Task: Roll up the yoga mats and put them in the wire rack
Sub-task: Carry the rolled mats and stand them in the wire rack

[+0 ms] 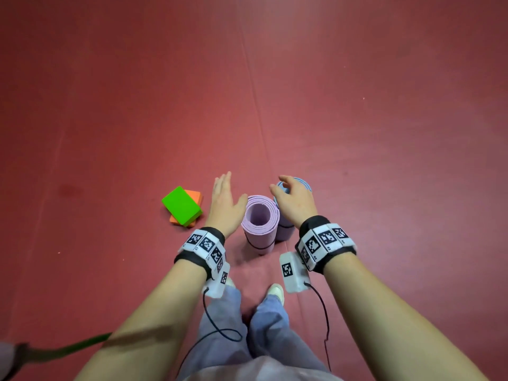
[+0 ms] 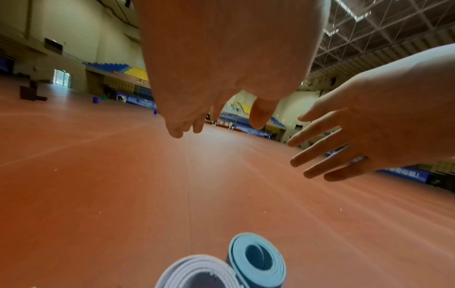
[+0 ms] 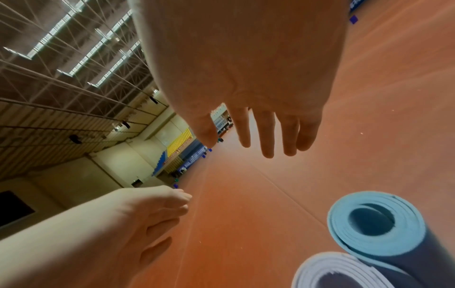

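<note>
Two rolled yoga mats stand upright, side by side, on the red floor. The lilac mat is nearer, with a thin black strap round its lower part. The blue mat stands just behind it. My left hand hovers left of the lilac mat's top, fingers straight, holding nothing. My right hand hangs over the blue mat with spread fingers and hides part of it; contact with the mat cannot be told. No wire rack is in view.
A green foam block lies on an orange block on the floor, left of my left hand. My feet stand just behind the mats. A green strap crosses the lower left. Open red sports-hall floor stretches ahead.
</note>
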Motion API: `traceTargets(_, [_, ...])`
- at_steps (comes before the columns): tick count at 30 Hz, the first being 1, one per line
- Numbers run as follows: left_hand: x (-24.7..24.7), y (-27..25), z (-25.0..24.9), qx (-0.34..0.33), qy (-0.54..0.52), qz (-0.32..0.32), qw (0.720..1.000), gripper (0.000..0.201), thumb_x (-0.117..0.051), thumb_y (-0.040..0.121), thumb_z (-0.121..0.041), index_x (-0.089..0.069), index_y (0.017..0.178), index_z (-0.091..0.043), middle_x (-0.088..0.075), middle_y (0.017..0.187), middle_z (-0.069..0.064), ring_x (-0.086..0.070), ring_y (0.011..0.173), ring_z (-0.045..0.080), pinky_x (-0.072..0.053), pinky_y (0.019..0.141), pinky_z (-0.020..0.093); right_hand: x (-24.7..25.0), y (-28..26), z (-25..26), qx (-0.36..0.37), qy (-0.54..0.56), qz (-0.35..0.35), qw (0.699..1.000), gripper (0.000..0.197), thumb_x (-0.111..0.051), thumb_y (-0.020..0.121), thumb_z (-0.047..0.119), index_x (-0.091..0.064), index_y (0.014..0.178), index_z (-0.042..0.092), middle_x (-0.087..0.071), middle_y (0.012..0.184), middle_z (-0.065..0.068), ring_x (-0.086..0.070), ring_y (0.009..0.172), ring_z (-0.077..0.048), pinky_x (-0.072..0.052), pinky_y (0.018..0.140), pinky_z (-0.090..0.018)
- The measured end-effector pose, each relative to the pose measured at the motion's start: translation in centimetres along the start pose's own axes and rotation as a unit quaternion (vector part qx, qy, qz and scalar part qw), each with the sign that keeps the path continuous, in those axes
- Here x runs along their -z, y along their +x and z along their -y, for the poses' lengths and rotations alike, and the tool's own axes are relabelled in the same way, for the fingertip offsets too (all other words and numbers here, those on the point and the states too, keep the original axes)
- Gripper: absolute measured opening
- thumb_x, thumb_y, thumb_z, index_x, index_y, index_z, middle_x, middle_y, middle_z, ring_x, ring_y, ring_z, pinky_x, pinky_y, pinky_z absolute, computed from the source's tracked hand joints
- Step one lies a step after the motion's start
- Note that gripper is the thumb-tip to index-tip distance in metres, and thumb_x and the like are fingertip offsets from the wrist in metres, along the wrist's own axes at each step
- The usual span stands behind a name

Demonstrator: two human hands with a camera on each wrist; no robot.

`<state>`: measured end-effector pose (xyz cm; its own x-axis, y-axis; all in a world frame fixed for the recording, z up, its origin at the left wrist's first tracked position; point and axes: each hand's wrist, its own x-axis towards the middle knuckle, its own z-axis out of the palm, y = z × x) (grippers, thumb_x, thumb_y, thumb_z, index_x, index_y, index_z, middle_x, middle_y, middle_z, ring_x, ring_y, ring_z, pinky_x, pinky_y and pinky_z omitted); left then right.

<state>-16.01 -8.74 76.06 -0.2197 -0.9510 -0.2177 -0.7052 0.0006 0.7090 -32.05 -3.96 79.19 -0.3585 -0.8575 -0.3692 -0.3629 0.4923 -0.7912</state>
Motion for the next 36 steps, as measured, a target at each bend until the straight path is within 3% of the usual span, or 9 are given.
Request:
traceTargets(7, [-4.5, 5.2, 3.9, 0.057, 0.082, 0.062, 0.993, 0.078, -0.055, 0.097, -0.021, -0.010, 0.159, -0.008, -0.010, 0.167, 0.011, 0.000, 0.155, 0.024, -0.004, 0.124, 0.034, -2.7, 5.7, -6.0, -0.142, -0.042, 0.006, 0.989, 0.053, -0.056, 0.094, 0.027, -0.047, 0.140, 0.001, -0.051, 0.143, -0.018, -0.044, 0.133, -0.034, -0.034, 0.105, -0.034])
traceTargets(14, [-8.7, 9.9, 9.0, 0.118, 0.134, 0.125, 0.976, 0.088, -0.063, 0.094, -0.025, -0.006, 0.159, -0.008, -0.009, 0.167, 0.011, -0.002, 0.154, 0.027, -0.006, 0.123, 0.035, -8.1, 9.8, -12.2, -0.258, 0.002, 0.035, 0.965, 0.048, -0.063, 0.087, 0.038, -0.060, 0.121, 0.004, -0.066, 0.116, -0.016, -0.058, 0.114, -0.035, -0.044, 0.091, -0.035])
traceTargets(18, [-11.2, 12.4, 12.0, 0.154, 0.106, 0.127, 0.974, 0.100, -0.073, 0.088, -0.025, -0.005, 0.159, -0.007, -0.011, 0.166, 0.014, -0.004, 0.154, 0.028, -0.008, 0.123, 0.035, -12.1, 12.5, -15.9, -0.314, 0.070, 0.042, 0.946, 0.088, -0.062, 0.052, 0.071, -0.067, 0.117, 0.012, -0.070, 0.112, -0.010, -0.064, 0.108, -0.030, -0.050, 0.097, -0.042])
traceTargets(20, [-12.4, 13.5, 13.4, 0.154, 0.092, 0.125, 0.976, 0.105, -0.078, 0.084, -0.030, -0.007, 0.159, -0.007, -0.014, 0.166, 0.012, -0.007, 0.154, 0.028, -0.010, 0.123, 0.035, -13.5, 13.8, -17.4, -0.339, 0.097, 0.026, 0.935, 0.089, -0.061, 0.044, 0.076, -0.072, 0.106, 0.014, -0.073, 0.104, -0.006, -0.068, 0.099, -0.027, -0.053, 0.094, -0.041])
traceTargets(23, [-13.8, 15.3, 15.0, 0.135, 0.057, 0.104, 0.984, 0.112, -0.086, 0.076, -0.036, -0.014, 0.159, -0.011, -0.022, 0.164, 0.009, -0.013, 0.153, 0.025, -0.016, 0.122, 0.036, -14.3, 15.0, -17.7, -0.381, 0.126, -0.005, 0.916, 0.077, -0.079, 0.064, 0.061, -0.063, 0.118, 0.008, -0.069, 0.111, -0.007, -0.065, 0.104, -0.027, -0.051, 0.094, -0.037])
traceTargets(28, [-15.9, 18.2, 16.4, 0.140, 0.011, 0.144, 0.980, 0.125, -0.094, 0.063, -0.033, -0.015, 0.159, -0.023, -0.026, 0.163, 0.003, -0.018, 0.152, 0.023, -0.020, 0.119, 0.034, -16.3, 16.9, -19.9, -0.374, 0.155, -0.053, 0.913, 0.090, -0.090, 0.058, 0.045, -0.048, 0.134, 0.019, -0.065, 0.124, 0.000, -0.061, 0.114, -0.024, -0.047, 0.104, -0.041])
traceTargets(32, [-16.6, 18.4, 17.9, 0.158, 0.088, 0.228, 0.957, 0.076, -0.078, 0.080, -0.010, -0.043, 0.147, -0.017, -0.060, 0.133, 0.009, -0.056, 0.124, 0.027, -0.042, 0.096, 0.024, -17.3, 16.7, -20.9, -0.380, 0.142, -0.006, 0.914, 0.060, -0.077, 0.075, 0.019, -0.054, 0.131, 0.023, -0.067, 0.118, -0.001, -0.061, 0.113, -0.026, -0.047, 0.102, -0.036])
traceTargets(34, [-16.1, 18.0, 18.1, 0.130, 0.129, 0.235, 0.955, 0.052, -0.065, 0.087, -0.004, -0.053, 0.137, -0.012, -0.067, 0.116, 0.010, -0.062, 0.104, 0.025, -0.033, 0.077, 0.011, -17.2, 16.3, -20.7, -0.379, 0.142, 0.012, 0.914, 0.055, -0.064, 0.082, 0.005, -0.055, 0.134, 0.023, -0.065, 0.119, -0.003, -0.059, 0.114, -0.026, -0.045, 0.099, -0.030])
traceTargets(36, [-15.3, 17.1, 17.8, 0.127, 0.136, 0.242, 0.952, 0.050, -0.063, 0.089, -0.003, -0.053, 0.137, -0.011, -0.068, 0.115, 0.011, -0.063, 0.107, 0.030, -0.026, 0.075, 0.007, -16.9, 15.6, -20.1, -0.374, 0.145, 0.027, 0.916, 0.060, -0.063, 0.082, 0.002, -0.052, 0.137, 0.026, -0.063, 0.118, -0.003, -0.057, 0.112, -0.025, -0.042, 0.093, -0.026])
